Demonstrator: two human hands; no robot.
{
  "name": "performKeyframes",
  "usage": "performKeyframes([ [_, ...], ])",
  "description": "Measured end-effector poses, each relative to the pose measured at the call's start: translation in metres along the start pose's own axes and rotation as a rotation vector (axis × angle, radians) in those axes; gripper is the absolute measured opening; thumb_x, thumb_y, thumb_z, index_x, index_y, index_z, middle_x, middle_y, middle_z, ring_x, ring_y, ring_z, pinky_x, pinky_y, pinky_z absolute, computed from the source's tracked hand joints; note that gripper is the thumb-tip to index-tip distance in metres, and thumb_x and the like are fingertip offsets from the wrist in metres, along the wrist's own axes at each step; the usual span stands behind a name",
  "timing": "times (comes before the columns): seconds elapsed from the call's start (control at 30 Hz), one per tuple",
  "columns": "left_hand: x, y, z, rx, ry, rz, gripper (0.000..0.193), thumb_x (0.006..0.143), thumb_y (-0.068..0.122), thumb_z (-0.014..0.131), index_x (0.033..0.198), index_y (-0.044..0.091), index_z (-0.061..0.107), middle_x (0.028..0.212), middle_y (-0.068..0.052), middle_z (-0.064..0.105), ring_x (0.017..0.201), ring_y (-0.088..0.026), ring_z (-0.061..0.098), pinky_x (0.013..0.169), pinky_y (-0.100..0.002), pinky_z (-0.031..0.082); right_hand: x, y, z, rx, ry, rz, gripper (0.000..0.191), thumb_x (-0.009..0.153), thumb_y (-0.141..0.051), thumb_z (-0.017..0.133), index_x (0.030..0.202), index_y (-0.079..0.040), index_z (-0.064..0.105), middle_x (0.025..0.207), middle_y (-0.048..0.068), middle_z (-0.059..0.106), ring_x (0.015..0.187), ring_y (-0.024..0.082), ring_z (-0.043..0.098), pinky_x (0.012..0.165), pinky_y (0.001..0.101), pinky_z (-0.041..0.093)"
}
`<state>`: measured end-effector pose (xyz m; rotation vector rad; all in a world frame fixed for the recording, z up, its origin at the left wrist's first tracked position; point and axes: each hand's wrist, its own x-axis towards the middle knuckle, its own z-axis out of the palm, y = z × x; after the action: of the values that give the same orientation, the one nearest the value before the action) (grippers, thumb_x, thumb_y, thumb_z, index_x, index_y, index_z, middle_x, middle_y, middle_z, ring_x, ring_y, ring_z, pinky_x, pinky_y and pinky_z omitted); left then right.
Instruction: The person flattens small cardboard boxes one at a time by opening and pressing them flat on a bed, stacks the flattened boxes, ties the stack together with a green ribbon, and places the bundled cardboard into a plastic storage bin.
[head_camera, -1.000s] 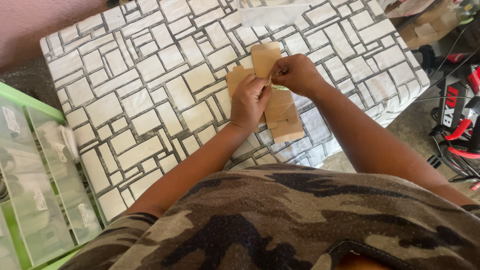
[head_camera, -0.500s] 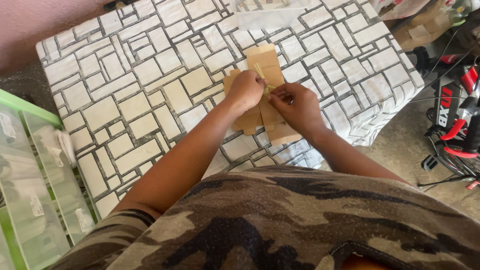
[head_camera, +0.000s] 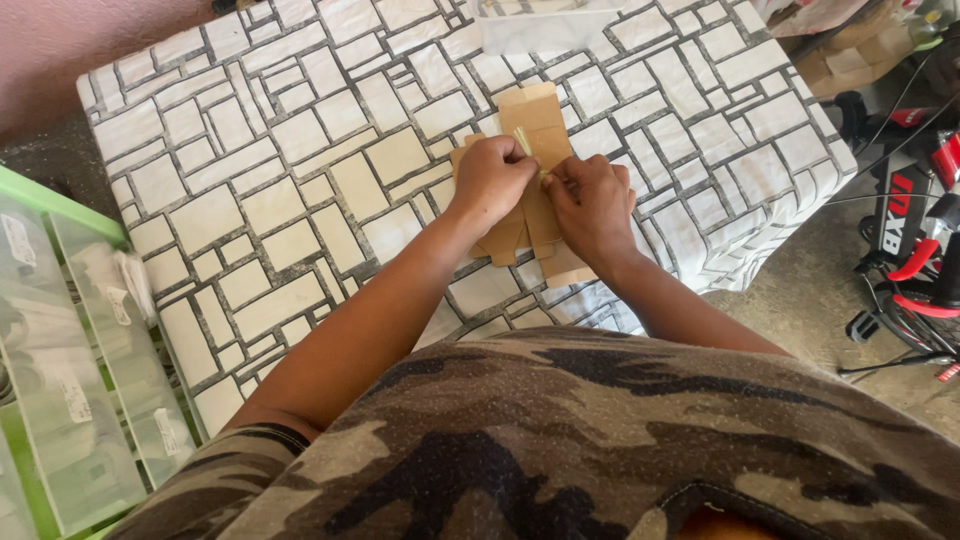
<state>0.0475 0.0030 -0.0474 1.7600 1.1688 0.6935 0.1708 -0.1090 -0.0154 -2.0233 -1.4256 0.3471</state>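
Note:
A flat brown cardboard piece (head_camera: 533, 115) with folded flaps lies on a table covered by a cloth with a white and tan block pattern (head_camera: 270, 200). My left hand (head_camera: 492, 178) presses down on the cardboard's left side, fingers curled at a thin pale strip (head_camera: 523, 141) along its middle fold. My right hand (head_camera: 592, 205) rests on the lower right part, fingertips pinching at the same fold right beside the left hand. Both hands hide the cardboard's centre.
A clear plastic item (head_camera: 545, 25) lies at the table's far edge. A green-framed rack of clear plastic drawers (head_camera: 70, 330) stands at my left. Red and black equipment with cables (head_camera: 920, 250) sits on the floor to the right. Cardboard boxes (head_camera: 850, 50) are at top right.
My right hand has slid from the cardboard's upper part down to its middle, meeting the left hand. The left hand shifted slightly up and stays pressed on the cardboard.

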Motion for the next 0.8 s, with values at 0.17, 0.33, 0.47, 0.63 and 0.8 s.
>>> performKeyframes([
  [0.17,-0.006,0.006,0.007,0.235,0.159,0.192,0.017,0.082,0.015,0.077,0.076,0.003,0.067,0.084,-0.013,0.067,0.083,-0.033,0.065,0.075,-0.042,0.053,-0.015,0.004,-0.005,-0.199,0.059,-0.226,0.010,0.096,-0.020,0.068,0.093,-0.011,0.071,0.102,0.010,0.061,0.106,0.033,0.052,0.090,0.0497,0.040],
  [0.33,-0.026,0.007,0.012,0.452,0.188,0.336,0.011,0.089,0.013,0.073,0.090,0.006,0.065,0.105,-0.010,0.058,0.107,-0.034,0.056,0.088,-0.047,0.048,-0.022,0.009,-0.007,-0.338,0.034,-0.339,0.007,0.092,-0.016,0.068,0.094,-0.010,0.069,0.102,0.010,0.059,0.105,0.033,0.051,0.087,0.0494,0.040],
  [0.47,-0.033,0.009,0.015,0.508,0.292,0.490,0.022,0.086,0.008,0.073,0.106,0.007,0.064,0.107,-0.012,0.058,0.101,-0.034,0.055,0.081,-0.051,0.045,-0.025,0.010,-0.001,-0.398,0.094,-0.449,0.008,0.089,-0.016,0.068,0.094,-0.010,0.068,0.103,0.010,0.058,0.107,0.032,0.052,0.088,0.0485,0.041],
  [0.63,-0.032,0.005,0.009,0.457,0.210,0.437,0.017,0.086,0.011,0.076,0.099,0.012,0.064,0.104,-0.007,0.059,0.102,-0.033,0.056,0.083,-0.050,0.045,-0.026,0.015,-0.001,-0.375,0.082,-0.444,0.008,0.093,-0.016,0.068,0.096,-0.009,0.066,0.105,0.010,0.057,0.106,0.033,0.052,0.088,0.0482,0.042],
  [0.8,-0.017,0.012,-0.008,0.491,0.120,0.308,0.019,0.079,0.024,0.086,0.085,0.020,0.068,0.101,-0.001,0.062,0.105,-0.029,0.058,0.089,-0.047,0.047,-0.026,0.016,-0.002,-0.338,0.067,-0.420,0.010,0.092,-0.018,0.068,0.096,-0.009,0.066,0.104,0.011,0.056,0.105,0.033,0.053,0.088,0.0487,0.043],
])
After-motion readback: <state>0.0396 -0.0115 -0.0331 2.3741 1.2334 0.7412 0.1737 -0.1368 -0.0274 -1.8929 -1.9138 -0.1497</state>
